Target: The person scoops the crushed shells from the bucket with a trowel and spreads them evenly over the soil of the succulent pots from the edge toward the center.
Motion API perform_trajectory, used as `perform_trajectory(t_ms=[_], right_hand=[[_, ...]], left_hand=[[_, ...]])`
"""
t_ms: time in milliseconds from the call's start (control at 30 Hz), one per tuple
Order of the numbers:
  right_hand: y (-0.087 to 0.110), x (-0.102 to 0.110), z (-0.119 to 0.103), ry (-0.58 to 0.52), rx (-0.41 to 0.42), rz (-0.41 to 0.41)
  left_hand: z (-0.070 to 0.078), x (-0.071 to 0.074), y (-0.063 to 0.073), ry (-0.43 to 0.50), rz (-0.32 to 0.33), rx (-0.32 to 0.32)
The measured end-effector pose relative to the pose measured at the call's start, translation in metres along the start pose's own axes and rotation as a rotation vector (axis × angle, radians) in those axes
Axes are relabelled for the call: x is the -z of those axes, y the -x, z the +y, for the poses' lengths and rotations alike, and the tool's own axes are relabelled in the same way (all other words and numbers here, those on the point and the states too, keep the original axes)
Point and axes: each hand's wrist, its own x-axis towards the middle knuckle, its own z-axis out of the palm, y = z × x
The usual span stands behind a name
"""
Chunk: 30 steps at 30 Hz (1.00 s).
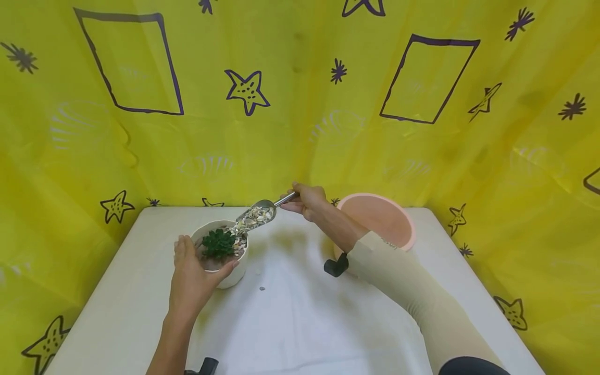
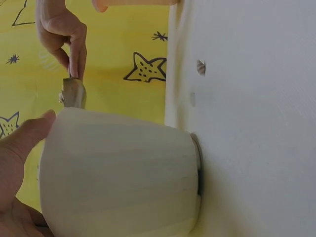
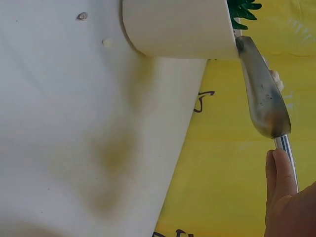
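A white pot (image 1: 232, 279) holds a small green succulent (image 1: 218, 244), with shells or pebbles around it. My left hand (image 1: 193, 278) holds the pot by its rim, thumb on the near side and fingers on the left. In my right hand (image 1: 310, 202) is the handle of a metal scoop (image 3: 265, 96), tilted down toward the pot. Mixed small shells or pebbles (image 1: 255, 216) fill the scoop. Its lip rests at or just over the pot's right rim, beside the succulent. The left wrist view shows mostly the pot's outer wall (image 2: 123, 173).
A pink bucket (image 1: 409, 221) stands at the right, partly behind my right forearm. One small spiral shell (image 3: 82, 16) and a pale bit (image 3: 106, 43) lie on the white table (image 1: 290, 312) near the pot. A yellow patterned curtain (image 1: 290, 140) hangs behind and at both sides.
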Motion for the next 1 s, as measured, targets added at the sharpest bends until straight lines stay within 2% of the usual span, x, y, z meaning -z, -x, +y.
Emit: perform_trajectory(t_ms=[233, 500, 767, 1000], right_hand=[[0.0, 0.0, 0.002, -0.019, -0.002, 0.013], [0.0, -0.001, 0.0, -0.029, 0.019, 0.009], [-0.001, -0.002, -0.003, -0.014, 0.031, 0.027], [0.002, -0.002, -0.003, -0.016, 0.037, 0.033]], left_hand=[[0.007, -0.005, 0.005, -0.047, 0.051, 0.044], [0.002, -0.005, 0.0, -0.024, 0.097, -0.015], [-0.01, 0.003, -0.007, 0.045, 0.037, -0.112], [-0.016, 0.01, -0.01, 0.052, -0.045, -0.128]])
